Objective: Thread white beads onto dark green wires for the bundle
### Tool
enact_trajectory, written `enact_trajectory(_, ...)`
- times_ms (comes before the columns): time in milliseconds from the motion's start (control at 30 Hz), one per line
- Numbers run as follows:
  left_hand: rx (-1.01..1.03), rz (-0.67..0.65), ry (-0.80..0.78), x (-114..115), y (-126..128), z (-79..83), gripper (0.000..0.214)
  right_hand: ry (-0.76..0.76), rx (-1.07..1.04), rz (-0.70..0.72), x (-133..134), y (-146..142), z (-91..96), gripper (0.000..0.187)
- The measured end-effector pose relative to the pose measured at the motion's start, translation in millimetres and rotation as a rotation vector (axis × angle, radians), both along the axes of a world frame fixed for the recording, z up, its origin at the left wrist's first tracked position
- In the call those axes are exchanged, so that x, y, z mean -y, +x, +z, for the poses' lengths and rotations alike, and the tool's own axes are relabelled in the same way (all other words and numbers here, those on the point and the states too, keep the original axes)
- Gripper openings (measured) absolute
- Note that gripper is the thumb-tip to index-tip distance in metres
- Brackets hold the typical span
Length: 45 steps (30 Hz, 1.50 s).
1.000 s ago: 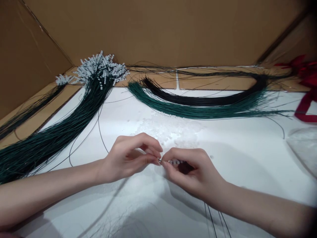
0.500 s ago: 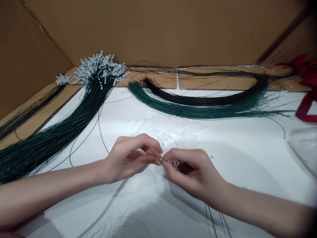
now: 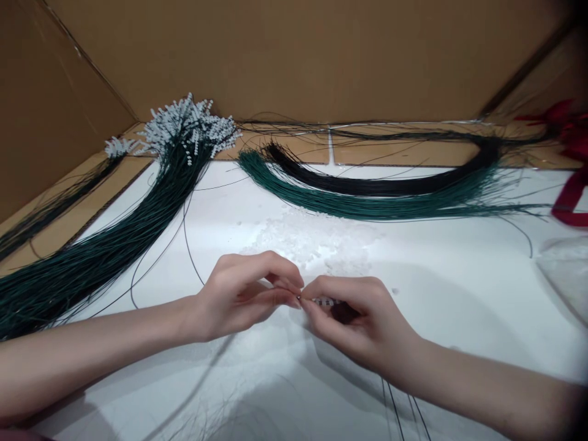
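Above the white surface (image 3: 441, 245), my left hand (image 3: 252, 297) and my right hand (image 3: 358, 318) meet fingertip to fingertip. Both are closed in a pinch on a thin dark wire, of which only a tiny bit shows between them. White beads (image 3: 325, 301) strung on the wire are partly visible inside the curl of my right hand. Dark wire ends (image 3: 394, 407) hang out below my right wrist. Behind my hands lies a spread of loose small white beads (image 3: 303, 239).
A large bundle of green wires (image 3: 151, 220) with white beaded tips (image 3: 188, 125) lies at the left, a smaller one beside it. Black wires (image 3: 390, 185) and green wires (image 3: 367, 208) curve across the back. Red ribbon (image 3: 569, 196) and a clear bag (image 3: 567, 269) sit at right. Cardboard walls (image 3: 312, 61) enclose the back.
My left fingertips have shifted very slightly, and less wire shows between the two pinches. The whole view has moved a touch; otherwise the scene is the same.
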<state>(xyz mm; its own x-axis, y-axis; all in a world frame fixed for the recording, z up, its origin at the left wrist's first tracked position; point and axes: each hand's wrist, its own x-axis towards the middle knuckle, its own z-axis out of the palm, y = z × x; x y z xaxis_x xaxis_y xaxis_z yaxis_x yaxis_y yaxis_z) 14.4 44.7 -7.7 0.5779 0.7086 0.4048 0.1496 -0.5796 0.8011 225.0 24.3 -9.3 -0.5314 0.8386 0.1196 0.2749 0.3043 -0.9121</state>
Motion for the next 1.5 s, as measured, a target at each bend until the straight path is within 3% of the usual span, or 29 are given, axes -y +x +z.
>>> enact_trajectory(433,-0.007,-0.002,-0.02,1.0,-1.7,-0.5,0.021,-0.132,-0.05,-0.029,0.0,-1.0,5.0,0.012)
enact_trajectory(1100,0.002,0.033,-0.105,-0.5,0.3,-2.2,0.023,0.024,-0.011,-0.023,-0.5,-0.1,-0.2,0.013)
enact_trajectory(1300,0.007,0.034,-0.106,-0.3,0.5,-1.1,0.021,-0.009,-0.033,-0.026,-1.1,-0.4,0.0,0.013)
enact_trajectory(1500,0.033,0.031,-0.092,-1.1,2.0,1.0,0.035,-0.07,-0.054,-0.043,-0.6,0.8,0.7,0.015)
